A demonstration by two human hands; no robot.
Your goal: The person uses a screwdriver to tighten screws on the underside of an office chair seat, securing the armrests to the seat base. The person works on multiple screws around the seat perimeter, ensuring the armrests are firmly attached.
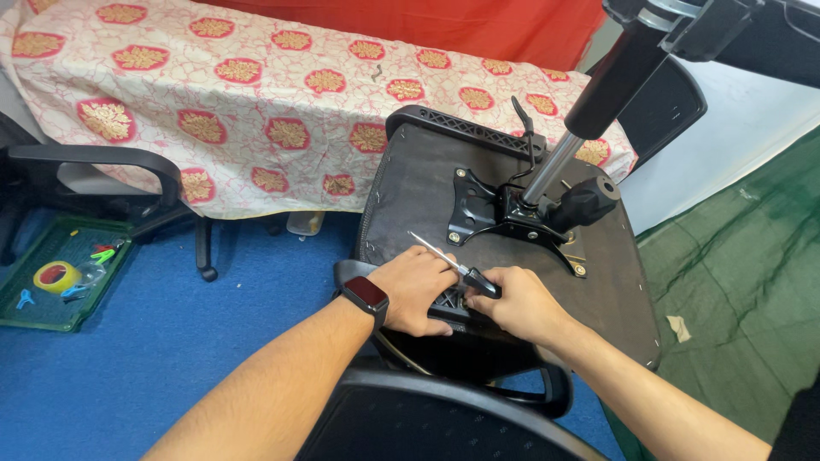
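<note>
Right now both hands are working at the near edge of an upturned office chair seat (427,183), whose dark underside is facing up. The left hand (416,288), wearing a dark smartwatch (366,295) at the wrist, is lying knuckles-up on the seat's near rim with its fingers curled down over the edge, pressing against the black plastic there. The right hand (519,305) is sitting just beside it, touching it, and is clenching the black handle of a screwdriver (451,265). The screwdriver's thin metal shaft is running up and to the left from that hand, passing over the left hand's knuckles, with its tip pointing away over the seat underside.

Just beyond the hands, a black metal mounting plate (478,209) is sitting bolted to the seat, and a silver gas-lift column (551,166) is rising from it, tilting up and to the right into a black sleeve. A black knob (588,201) is sticking out to the right of the plate.

Below the hands, nearest the camera, a curved black armrest (444,410) is showing. Well off to the left of the left hand, a green tray (21,312) is lying on the blue floor (171,341), holding a roll of yellow tape (56,276) and small coloured bits. Farther beyond the chair, a bed covered in a patterned cloth (256,94) is stretching across.
</note>
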